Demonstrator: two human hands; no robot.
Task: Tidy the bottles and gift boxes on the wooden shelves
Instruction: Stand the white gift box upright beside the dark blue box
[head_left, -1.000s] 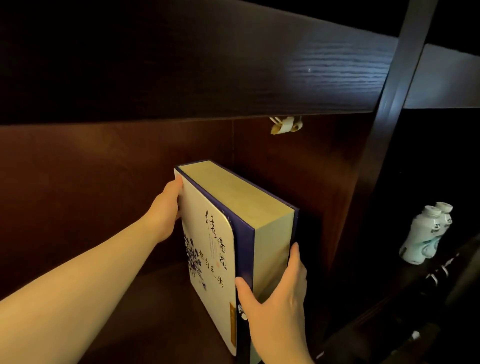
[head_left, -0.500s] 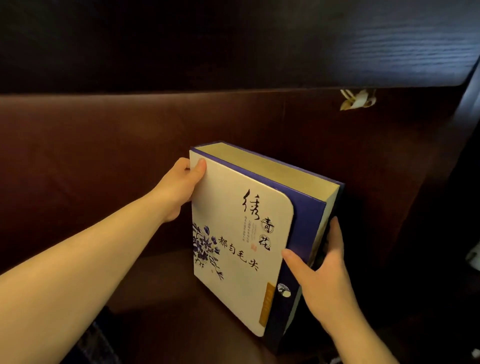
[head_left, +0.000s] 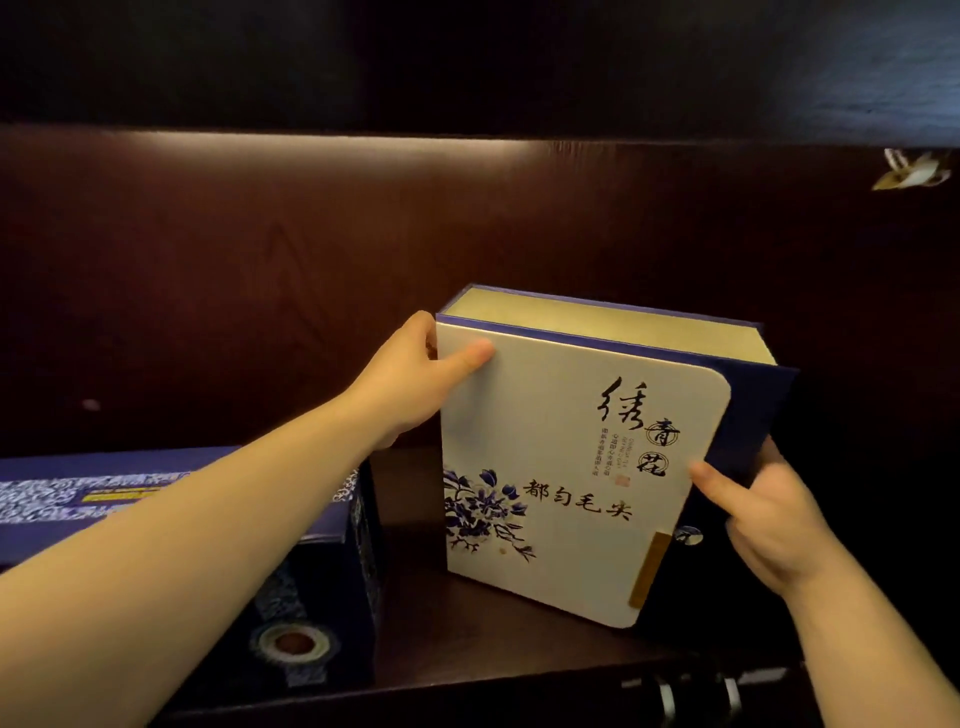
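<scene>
Head: box (head_left: 571, 467) label, seemingly "都匀毛尖"

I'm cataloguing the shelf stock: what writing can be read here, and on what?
White gift box, large brush script: "绣青花"
Same box, lower line: "都匀毛尖"
Same box, small vertical print and red seal: too small to read.
Blue patterned box, yellow strip on top: blurred, unreadable.

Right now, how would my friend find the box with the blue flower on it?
Look inside the dark wooden shelf. Two hands hold one box standing upright, right of a dark blue patterned box lying flat. The flower box is the only one with a cream-white front, a blue flower and black brush writing.
</scene>
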